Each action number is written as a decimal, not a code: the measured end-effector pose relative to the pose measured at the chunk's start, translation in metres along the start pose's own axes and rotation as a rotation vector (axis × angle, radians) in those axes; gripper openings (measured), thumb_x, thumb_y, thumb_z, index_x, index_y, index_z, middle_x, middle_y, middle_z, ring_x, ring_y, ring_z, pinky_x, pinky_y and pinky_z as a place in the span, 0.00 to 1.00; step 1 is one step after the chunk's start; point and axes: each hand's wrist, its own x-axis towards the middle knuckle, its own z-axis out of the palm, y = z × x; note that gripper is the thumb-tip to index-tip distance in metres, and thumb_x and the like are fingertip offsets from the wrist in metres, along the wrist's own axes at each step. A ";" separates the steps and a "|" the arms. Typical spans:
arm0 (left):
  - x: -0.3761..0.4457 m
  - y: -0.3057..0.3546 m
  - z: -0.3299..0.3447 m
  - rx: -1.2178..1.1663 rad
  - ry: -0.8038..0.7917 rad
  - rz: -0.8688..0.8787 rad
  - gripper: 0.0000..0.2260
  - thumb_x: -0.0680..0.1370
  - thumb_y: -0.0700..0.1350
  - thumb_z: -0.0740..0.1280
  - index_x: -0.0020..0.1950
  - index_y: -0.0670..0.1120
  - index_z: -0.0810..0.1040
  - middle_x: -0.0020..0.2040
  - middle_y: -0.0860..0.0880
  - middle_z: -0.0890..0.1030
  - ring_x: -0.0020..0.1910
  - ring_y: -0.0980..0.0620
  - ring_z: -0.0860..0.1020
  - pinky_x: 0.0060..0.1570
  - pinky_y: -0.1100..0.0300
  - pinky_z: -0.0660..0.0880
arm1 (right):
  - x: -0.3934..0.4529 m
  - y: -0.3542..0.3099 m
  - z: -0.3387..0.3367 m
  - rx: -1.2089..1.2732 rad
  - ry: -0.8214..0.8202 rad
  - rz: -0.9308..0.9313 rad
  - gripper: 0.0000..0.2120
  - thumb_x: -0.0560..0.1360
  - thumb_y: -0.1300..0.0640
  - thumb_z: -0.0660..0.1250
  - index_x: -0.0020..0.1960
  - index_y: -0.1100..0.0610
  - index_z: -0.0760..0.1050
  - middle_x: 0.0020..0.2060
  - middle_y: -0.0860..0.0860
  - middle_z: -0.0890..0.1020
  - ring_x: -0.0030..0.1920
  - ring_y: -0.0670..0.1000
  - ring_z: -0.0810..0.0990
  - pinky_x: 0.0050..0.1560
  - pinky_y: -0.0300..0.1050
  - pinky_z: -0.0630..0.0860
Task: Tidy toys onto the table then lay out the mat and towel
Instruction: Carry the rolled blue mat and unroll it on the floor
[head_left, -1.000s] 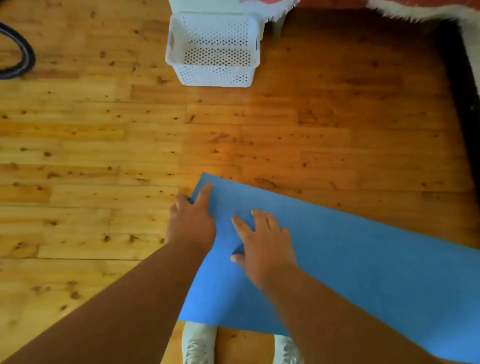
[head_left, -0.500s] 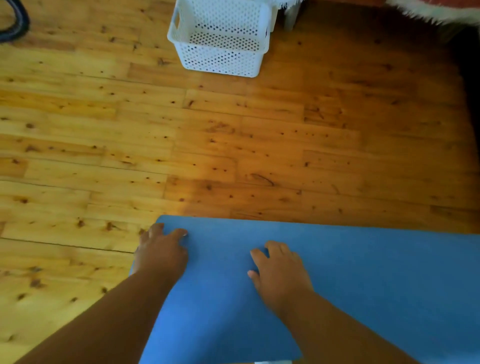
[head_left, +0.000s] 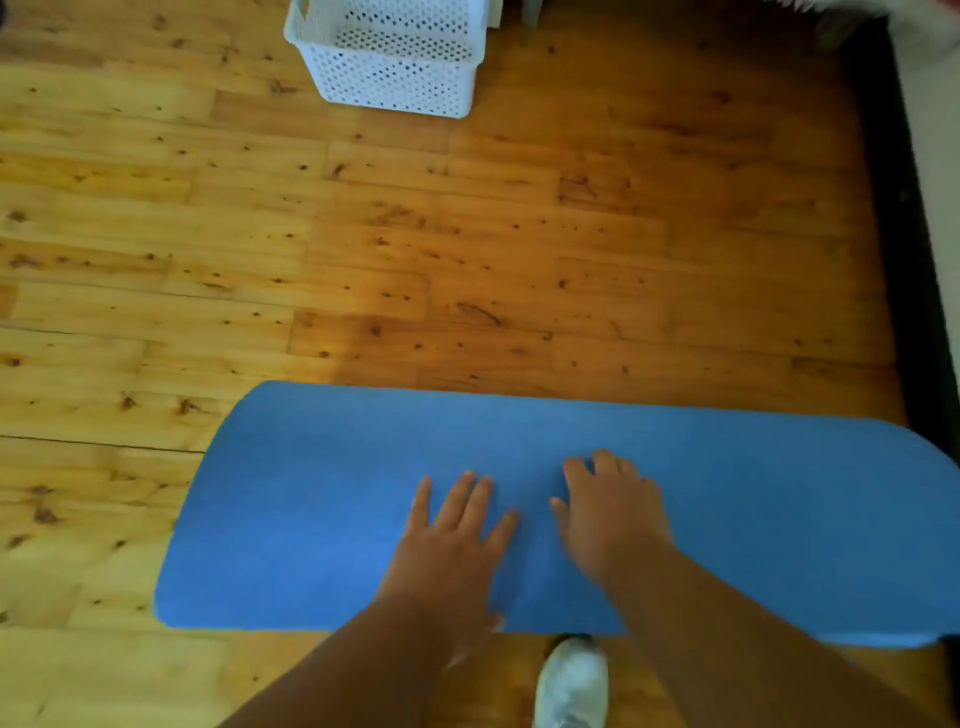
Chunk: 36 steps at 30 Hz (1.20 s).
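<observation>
A white shoe (head_left: 571, 686) shows at the bottom edge, on the wooden floor (head_left: 363, 260), just this side of the blue mat (head_left: 311, 519). The mat lies across the floor in front of the person, its left and right ends curving up slightly; whether part of it is still rolled is hard to tell from this angle. Both hands rest palm-down near the middle of the mat, side by side and not touching. The left hand (head_left: 447, 545) has its grip apart, fingers spread flat on the foam. The right hand (head_left: 608, 514) is also flat, fingers loosely extended and holding nothing. Beyond the mat is bare floor, then a white perforated basket (head_left: 395, 67) at the far edge.
</observation>
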 end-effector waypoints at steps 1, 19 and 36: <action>-0.002 0.008 0.002 0.049 -0.054 0.036 0.42 0.74 0.62 0.64 0.80 0.55 0.42 0.79 0.41 0.35 0.78 0.40 0.35 0.70 0.33 0.35 | -0.009 0.007 0.002 -0.023 -0.032 -0.003 0.22 0.78 0.42 0.57 0.69 0.49 0.64 0.67 0.54 0.69 0.67 0.58 0.67 0.62 0.54 0.67; 0.027 0.086 0.003 0.148 0.547 0.031 0.42 0.69 0.42 0.72 0.80 0.48 0.57 0.81 0.39 0.50 0.79 0.41 0.51 0.74 0.38 0.54 | -0.052 0.112 0.072 0.038 0.081 -0.128 0.31 0.77 0.40 0.58 0.76 0.50 0.57 0.78 0.55 0.55 0.77 0.56 0.55 0.67 0.55 0.62; -0.024 0.113 0.081 0.123 0.128 -0.306 0.24 0.75 0.47 0.59 0.72 0.49 0.64 0.66 0.46 0.68 0.63 0.44 0.69 0.59 0.50 0.66 | -0.118 0.097 0.137 0.072 0.103 -0.055 0.22 0.77 0.41 0.57 0.66 0.52 0.69 0.75 0.53 0.63 0.75 0.55 0.60 0.67 0.53 0.62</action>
